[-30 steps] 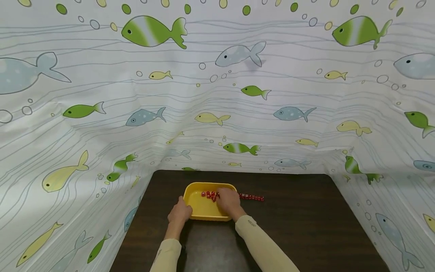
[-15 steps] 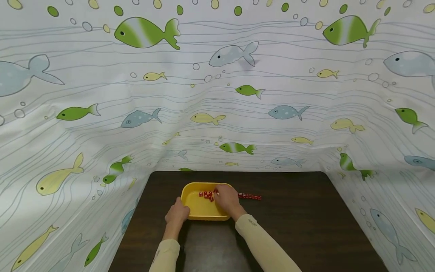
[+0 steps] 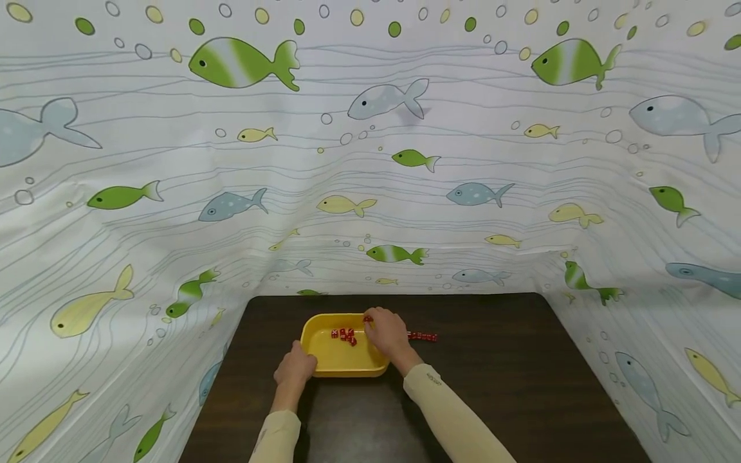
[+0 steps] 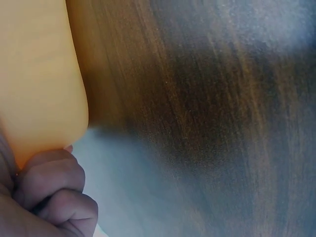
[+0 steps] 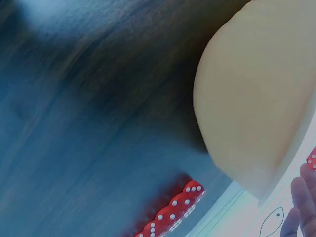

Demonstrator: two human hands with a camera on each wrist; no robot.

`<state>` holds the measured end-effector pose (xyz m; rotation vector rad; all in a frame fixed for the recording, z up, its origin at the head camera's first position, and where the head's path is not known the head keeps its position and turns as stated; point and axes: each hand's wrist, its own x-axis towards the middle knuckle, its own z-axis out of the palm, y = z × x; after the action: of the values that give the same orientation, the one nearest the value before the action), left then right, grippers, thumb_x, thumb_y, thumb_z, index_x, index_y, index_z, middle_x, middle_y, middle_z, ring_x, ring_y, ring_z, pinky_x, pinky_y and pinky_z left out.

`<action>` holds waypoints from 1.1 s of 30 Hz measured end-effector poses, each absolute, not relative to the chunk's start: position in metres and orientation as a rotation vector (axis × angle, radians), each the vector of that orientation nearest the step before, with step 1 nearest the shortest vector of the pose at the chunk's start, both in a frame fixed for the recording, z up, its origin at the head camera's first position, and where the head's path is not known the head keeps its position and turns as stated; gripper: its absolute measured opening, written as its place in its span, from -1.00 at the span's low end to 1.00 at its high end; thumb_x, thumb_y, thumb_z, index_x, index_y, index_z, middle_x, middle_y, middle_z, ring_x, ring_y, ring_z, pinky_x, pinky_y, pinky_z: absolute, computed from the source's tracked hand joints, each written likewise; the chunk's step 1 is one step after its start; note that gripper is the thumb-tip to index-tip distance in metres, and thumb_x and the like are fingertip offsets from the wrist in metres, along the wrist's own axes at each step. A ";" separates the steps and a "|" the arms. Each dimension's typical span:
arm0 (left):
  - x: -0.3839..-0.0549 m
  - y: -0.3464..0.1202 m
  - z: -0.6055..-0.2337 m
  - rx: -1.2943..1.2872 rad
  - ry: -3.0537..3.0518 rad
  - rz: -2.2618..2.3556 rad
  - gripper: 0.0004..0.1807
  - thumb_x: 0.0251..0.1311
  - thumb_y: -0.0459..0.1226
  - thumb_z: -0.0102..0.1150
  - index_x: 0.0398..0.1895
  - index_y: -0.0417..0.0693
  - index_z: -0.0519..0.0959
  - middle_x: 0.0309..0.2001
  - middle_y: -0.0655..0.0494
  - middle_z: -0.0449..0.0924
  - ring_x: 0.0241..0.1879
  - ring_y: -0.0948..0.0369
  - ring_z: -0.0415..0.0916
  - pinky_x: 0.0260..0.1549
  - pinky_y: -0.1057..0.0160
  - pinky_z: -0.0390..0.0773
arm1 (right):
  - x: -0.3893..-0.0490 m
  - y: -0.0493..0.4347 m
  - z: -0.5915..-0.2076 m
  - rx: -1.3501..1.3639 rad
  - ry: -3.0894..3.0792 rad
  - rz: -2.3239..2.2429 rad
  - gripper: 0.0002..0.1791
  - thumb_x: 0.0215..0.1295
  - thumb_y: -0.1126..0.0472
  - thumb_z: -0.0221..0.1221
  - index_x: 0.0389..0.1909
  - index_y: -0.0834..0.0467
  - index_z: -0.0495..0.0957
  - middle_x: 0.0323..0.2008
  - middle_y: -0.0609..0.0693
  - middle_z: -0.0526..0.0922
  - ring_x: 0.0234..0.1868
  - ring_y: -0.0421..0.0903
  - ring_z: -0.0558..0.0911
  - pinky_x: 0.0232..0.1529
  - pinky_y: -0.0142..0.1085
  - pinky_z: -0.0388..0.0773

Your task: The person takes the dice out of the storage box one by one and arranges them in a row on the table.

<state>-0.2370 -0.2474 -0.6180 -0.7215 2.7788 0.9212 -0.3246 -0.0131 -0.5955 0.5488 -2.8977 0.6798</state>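
Observation:
A yellow tray lies on the dark table, with several red dice clustered toward its far side. My left hand grips the tray's left wall, fingers curled against its near corner in the left wrist view. Over the far right corner of the tray, my right hand pinches one red die at its fingertips. That die also shows at the right edge of the right wrist view, where the hand is mostly cut off. Outside the tray, to its right, runs a straight row of red dice, partly hidden behind the right hand.
The dark wooden table extends to both sides of the tray. A white fish-print curtain hangs along its back and sides. White pips show on the row's dice close to the tray's outer wall.
My right hand has risen from among the dice in the tray toward the far right rim, carrying one die. The left hand keeps its hold. The head view has shifted slightly.

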 end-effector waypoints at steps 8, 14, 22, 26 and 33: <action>-0.236 -0.247 -0.614 -0.724 2.770 0.924 -0.39 0.30 -0.22 0.04 0.37 -0.37 0.30 -0.31 -0.20 0.51 -0.33 -0.08 0.50 -0.25 -0.10 0.48 | -0.328 0.003 -0.594 0.483 -2.893 0.721 -0.70 0.48 0.05 0.32 0.15 -0.01 0.74 0.13 -0.04 0.78 0.14 0.01 0.73 0.35 0.11 0.57; -0.235 -0.247 -0.613 -0.714 2.768 0.915 -0.39 0.30 -0.22 0.04 0.35 -0.38 0.31 -0.33 -0.18 0.49 -0.35 -0.07 0.49 -0.28 -0.07 0.46 | -0.330 0.020 -0.591 0.417 -2.868 0.765 -0.68 0.48 0.08 0.32 0.17 0.03 0.74 0.16 0.01 0.78 0.11 0.04 0.74 0.30 0.10 0.61; -0.235 -0.246 -0.612 -0.700 2.773 0.912 -0.39 0.32 -0.21 0.03 0.35 -0.40 0.32 -0.30 -0.19 0.52 -0.34 -0.07 0.51 -0.27 -0.07 0.48 | -0.335 0.043 -0.593 0.361 -2.842 0.789 -0.67 0.50 0.08 0.30 0.20 0.02 0.73 0.11 -0.01 0.78 0.02 0.01 0.74 0.20 0.05 0.68; -0.236 -0.245 -0.612 -0.698 2.769 0.913 -0.40 0.31 -0.21 0.04 0.34 -0.40 0.33 -0.29 -0.20 0.52 -0.33 -0.08 0.51 -0.26 -0.08 0.48 | -0.336 0.056 -0.592 0.334 -2.838 0.803 -0.68 0.48 0.09 0.31 0.17 0.04 0.73 0.09 0.00 0.78 -0.05 -0.01 0.73 0.12 0.02 0.72; -0.236 -0.249 -0.614 -0.687 2.768 0.924 -0.42 0.33 -0.20 0.03 0.31 -0.40 0.33 -0.31 -0.19 0.51 -0.34 -0.07 0.50 -0.28 -0.07 0.47 | -0.335 0.072 -0.594 0.246 -2.822 0.799 -0.68 0.49 0.10 0.29 0.17 0.05 0.72 0.18 0.02 0.77 0.12 0.06 0.74 0.33 0.15 0.58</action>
<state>-0.2356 -0.2491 -0.6144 -0.6866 2.7678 0.9240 -0.3348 0.0718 -0.5942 0.2464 -2.8220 0.7987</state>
